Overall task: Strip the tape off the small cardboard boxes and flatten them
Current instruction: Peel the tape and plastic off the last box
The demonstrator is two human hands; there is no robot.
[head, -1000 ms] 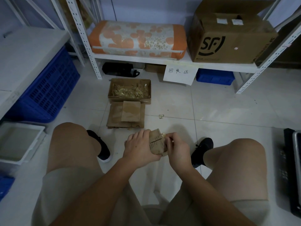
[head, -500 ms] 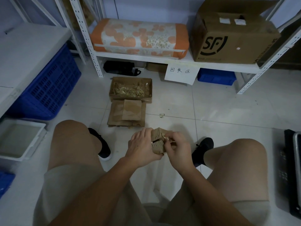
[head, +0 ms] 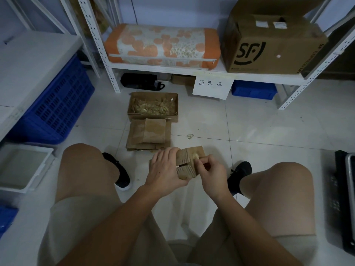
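Leftmost, I see a white tray (head: pixel 23 166) on the floor and, behind it, a blue crate (head: pixel 57 108) tucked under a white table (head: pixel 28 60). My left knee and black shoe (head: pixel 118 171) sit just right of the tray. Further in, a flat stack of cardboard (head: pixel 148 135) lies on the tiles, touching the front of an open carton (head: pixel 153 106) filled with crumpled yellowish tape. Above those, an orange-patterned cushion (head: pixel 161 45) rests on the white shelf (head: pixel 192 71).

At centre, between my knees and held above the floor, is the small cardboard box (head: pixel 187 164). My left hand (head: pixel 165 169) grips it from the left side, fingers curled over its top and the thumb underneath. My right hand (head: pixel 211 175) is closed in a pinch on a strip of tape (head: pixel 196 156) at the box's upper right face; the tape looks bunched at the fingertips. A slit shows across the box face toward me.

Right of the hands, a small scrap of tape (head: pixel 190 136) lies on the tile. A paper sign (head: pixel 211 89) hangs from the shelf edge, with a blue bin (head: pixel 253 92) beneath the shelf and a large brown box (head: pixel 272 43) with a black logo above. My right shoe (head: pixel 240 175) comes next, and a dark case (head: pixel 345 198) sits at the far right edge.
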